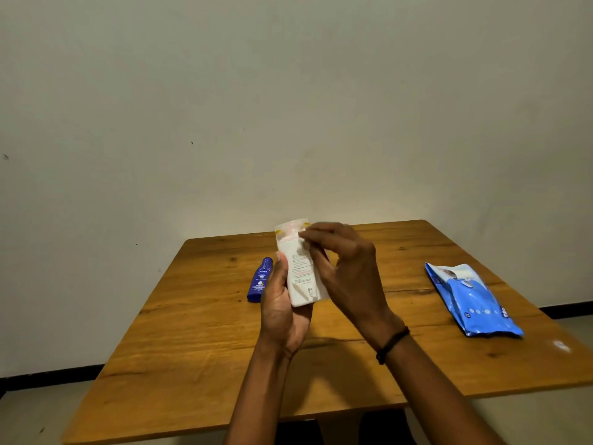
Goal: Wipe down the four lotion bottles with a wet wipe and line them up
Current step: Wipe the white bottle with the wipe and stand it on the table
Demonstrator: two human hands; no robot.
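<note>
White lotion bottle [300,268] held upright above mid-bench, back label facing the camera. Left hand [282,311] wrapped round its lower body, grip closed, steadying it for wiping. Right hand [345,268] pinched at the cap end, fingertips together on a thin wipe [313,242] (barely distinguishable). Blue bottle [260,281] lying flat just left. Blue wipe pack [470,300] well right on the bench [192,348], within reach.
</note>
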